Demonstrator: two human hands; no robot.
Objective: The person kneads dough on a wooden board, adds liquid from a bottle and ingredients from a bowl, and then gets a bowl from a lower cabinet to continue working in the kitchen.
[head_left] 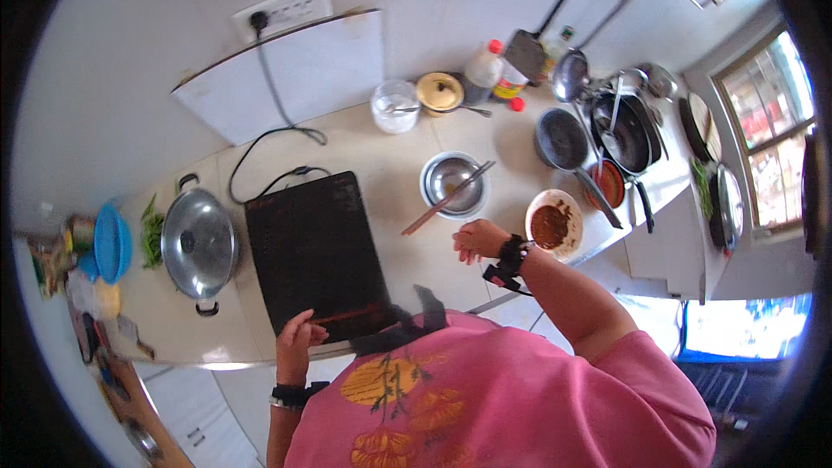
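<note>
My left hand [299, 343] rests at or just over the front left corner of a black induction cooktop [315, 253], fingers apart and holding nothing. My right hand [478, 240] hovers near the counter's front edge, empty, its fingers loosely bent. Just beyond it stand nested metal bowls [453, 183], with a pair of wooden chopsticks [442, 205] lying across the rim. To the right of that hand is a light bowl [573, 234] holding a dark red-brown paste. A lidded metal wok [198, 244] sits left of the cooktop.
A plastic jar of white grains [395, 118], a yellow-lidded pot [440, 92] and a red-capped bottle [483, 71] stand along the wall. Frying pans [562, 140] and ladles crowd the right. Green leaves [153, 234] and blue basins [112, 244] are at the left. A power cord [273, 84] hangs behind the cooktop.
</note>
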